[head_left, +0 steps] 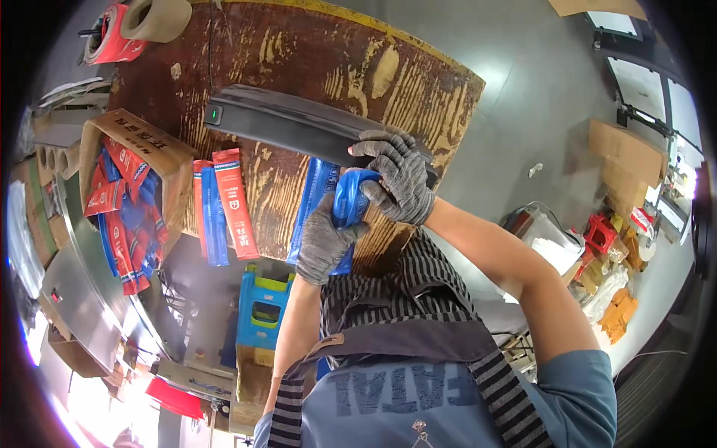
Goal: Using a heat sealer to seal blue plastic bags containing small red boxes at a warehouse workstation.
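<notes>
Both my hands wear grey knit gloves and are at a blue plastic packet (349,200) near the table's front edge. My left hand (326,243) is closed round the packet's lower part. My right hand (399,175) is bent at its upper end, thumb against the blue film and fingers curled over the edge of a long black machine (284,119). A green light shows at the machine's left end. The fingertips are partly hidden. Beneath and left of the held packet lie flat blue packets (308,205) on the wood.
Red and blue packets (231,201) lie at the table's left front, beside a cardboard box (142,134) full of similar packets. A blue-green plastic stool (263,302) stands below. Tape rolls (157,19) sit at the far left. Cartons (624,153) and a red crate (600,233) are on the right.
</notes>
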The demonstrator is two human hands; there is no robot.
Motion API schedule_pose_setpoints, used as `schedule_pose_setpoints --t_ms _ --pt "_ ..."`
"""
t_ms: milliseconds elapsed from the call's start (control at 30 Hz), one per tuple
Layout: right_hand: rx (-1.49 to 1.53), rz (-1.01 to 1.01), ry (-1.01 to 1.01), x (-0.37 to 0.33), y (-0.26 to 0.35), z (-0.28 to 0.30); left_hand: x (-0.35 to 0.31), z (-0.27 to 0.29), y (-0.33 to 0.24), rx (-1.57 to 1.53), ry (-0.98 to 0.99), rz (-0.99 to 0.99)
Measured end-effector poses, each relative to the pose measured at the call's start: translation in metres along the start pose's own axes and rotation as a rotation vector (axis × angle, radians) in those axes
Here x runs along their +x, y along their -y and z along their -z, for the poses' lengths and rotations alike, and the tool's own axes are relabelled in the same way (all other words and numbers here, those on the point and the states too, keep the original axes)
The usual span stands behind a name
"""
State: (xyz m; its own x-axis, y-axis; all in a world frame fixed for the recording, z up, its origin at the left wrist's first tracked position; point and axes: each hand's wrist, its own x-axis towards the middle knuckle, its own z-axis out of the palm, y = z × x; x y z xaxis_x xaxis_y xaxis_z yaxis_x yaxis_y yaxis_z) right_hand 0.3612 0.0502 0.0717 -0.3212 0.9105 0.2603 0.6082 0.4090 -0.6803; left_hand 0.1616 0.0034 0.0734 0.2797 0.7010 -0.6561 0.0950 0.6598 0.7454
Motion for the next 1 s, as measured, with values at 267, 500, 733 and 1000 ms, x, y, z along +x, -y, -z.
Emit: schedule_pose_setpoints --t_ms 267,500,733,1000 --pt "0.095 -0.001 -0.013 -0.003 -0.005 -0.001 0.015 -0.016 -0.037 -0.136 -0.250 -0.162" --pt "0.095 -0.015 -0.037 -0.005 -0.004 -0.001 0.023 -0.018 -0.042 -0.019 -0.314 -0.095" --pt "0.129 -0.039 -0.025 -0.006 -0.006 -0.001 0.024 -0.021 -0.035 0.043 -0.364 -0.193" --pt "0.102 -0.017 -0.022 -0.006 -0.006 -0.001 0.017 -0.016 -0.030 -0.159 -0.444 -0.210"
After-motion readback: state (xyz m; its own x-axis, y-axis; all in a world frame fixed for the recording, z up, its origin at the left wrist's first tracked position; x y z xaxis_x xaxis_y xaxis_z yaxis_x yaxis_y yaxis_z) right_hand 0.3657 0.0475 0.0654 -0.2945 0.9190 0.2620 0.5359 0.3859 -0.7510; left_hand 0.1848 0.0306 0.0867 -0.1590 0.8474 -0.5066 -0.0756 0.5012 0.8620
